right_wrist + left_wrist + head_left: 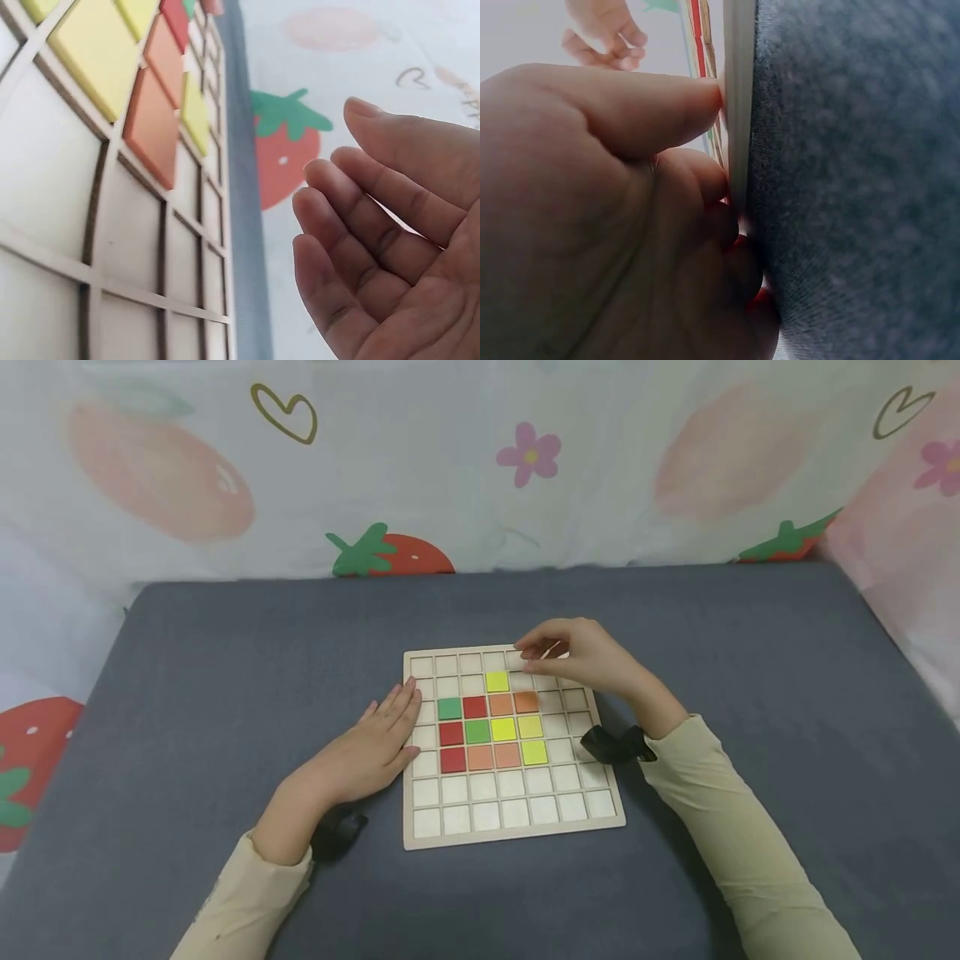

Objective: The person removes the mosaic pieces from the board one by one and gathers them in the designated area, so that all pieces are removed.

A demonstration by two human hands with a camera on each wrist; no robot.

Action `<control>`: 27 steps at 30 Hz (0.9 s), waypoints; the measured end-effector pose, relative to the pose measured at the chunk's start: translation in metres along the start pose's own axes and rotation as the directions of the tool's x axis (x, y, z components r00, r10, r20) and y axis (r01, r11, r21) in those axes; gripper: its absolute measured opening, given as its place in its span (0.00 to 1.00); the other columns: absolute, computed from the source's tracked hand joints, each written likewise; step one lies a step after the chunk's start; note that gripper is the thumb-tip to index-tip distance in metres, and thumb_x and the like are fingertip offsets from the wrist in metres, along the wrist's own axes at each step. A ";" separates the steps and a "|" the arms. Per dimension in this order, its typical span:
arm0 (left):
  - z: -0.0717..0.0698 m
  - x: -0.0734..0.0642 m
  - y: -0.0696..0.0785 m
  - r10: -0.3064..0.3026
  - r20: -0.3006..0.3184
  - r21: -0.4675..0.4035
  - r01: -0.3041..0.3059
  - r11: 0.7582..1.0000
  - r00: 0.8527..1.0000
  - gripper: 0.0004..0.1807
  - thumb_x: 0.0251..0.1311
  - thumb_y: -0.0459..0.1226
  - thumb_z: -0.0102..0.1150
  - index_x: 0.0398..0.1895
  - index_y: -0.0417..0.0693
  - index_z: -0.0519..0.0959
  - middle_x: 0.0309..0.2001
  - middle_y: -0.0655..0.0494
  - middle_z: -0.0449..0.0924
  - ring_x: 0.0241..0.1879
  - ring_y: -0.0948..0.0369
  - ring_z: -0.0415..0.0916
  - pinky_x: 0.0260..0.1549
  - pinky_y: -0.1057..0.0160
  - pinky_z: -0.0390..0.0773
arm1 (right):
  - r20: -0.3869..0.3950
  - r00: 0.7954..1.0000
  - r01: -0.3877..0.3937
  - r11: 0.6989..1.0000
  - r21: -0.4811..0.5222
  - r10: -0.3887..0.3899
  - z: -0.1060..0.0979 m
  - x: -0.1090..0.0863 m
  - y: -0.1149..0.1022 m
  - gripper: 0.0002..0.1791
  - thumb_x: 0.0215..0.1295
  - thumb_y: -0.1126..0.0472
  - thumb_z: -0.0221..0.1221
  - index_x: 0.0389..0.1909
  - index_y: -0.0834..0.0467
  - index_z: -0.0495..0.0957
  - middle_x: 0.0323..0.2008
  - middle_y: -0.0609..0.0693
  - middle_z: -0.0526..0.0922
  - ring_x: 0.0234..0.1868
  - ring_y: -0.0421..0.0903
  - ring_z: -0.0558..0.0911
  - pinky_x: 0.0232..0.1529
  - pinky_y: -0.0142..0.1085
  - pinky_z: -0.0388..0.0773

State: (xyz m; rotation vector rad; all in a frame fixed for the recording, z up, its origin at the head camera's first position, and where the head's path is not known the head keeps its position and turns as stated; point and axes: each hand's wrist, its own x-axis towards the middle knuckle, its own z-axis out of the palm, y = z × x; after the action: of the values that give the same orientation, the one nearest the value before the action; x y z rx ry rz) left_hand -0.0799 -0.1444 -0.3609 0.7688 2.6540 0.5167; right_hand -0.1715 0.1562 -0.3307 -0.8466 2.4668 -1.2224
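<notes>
A pale wooden grid board lies on the table with coloured square tiles in its middle cells. Among them are a green tile, red tile, yellow tile and orange tile. That orange tile looks slightly raised or tilted in the right wrist view. My left hand rests flat at the board's left edge, fingertips touching its rim. Over the board's far right part hovers my right hand, its fingers loosely bent. Between them nothing shows in the right wrist view.
A dark grey cloth covers the table. Behind it hangs a pale curtain printed with strawberries, hearts and flowers. Black straps sit at both wrists.
</notes>
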 end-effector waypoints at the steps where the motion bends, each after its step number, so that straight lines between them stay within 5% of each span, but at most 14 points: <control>1: 0.000 0.000 0.000 -0.001 0.001 -0.004 0.001 1.000 1.000 0.36 0.71 0.40 0.44 0.72 0.32 0.43 0.74 0.40 0.33 0.73 0.47 0.33 0.67 0.44 0.43 | 0.014 1.000 -0.009 1.000 0.002 0.009 0.001 0.002 0.001 0.15 0.60 0.65 0.63 0.48 0.64 0.80 0.40 0.54 0.83 0.42 0.45 0.80 0.45 0.40 0.76; 14: 0.004 0.002 0.006 -0.032 0.007 0.044 0.032 0.999 0.999 0.37 0.70 0.41 0.46 0.71 0.30 0.44 0.74 0.39 0.33 0.73 0.48 0.31 0.67 0.47 0.45 | 0.139 0.990 -0.023 1.000 -0.007 0.024 0.016 0.020 0.013 0.11 0.58 0.66 0.65 0.41 0.63 0.82 0.36 0.52 0.83 0.38 0.45 0.81 0.45 0.38 0.77; 27: 0.007 0.004 0.000 -0.003 -0.057 0.040 0.005 0.999 0.998 0.37 0.68 0.42 0.50 0.71 0.29 0.48 0.73 0.39 0.37 0.72 0.48 0.35 0.67 0.48 0.48 | 0.121 0.993 -0.004 0.996 -0.085 0.014 0.027 0.026 0.010 0.13 0.53 0.66 0.68 0.41 0.62 0.82 0.36 0.51 0.79 0.37 0.45 0.77 0.41 0.36 0.76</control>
State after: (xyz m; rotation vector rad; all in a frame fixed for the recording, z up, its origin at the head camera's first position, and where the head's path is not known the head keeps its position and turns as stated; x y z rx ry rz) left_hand -0.0802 -0.1404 -0.3675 0.7716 2.7250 0.4932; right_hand -0.1830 0.1280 -0.3547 -0.9030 2.4364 -1.0372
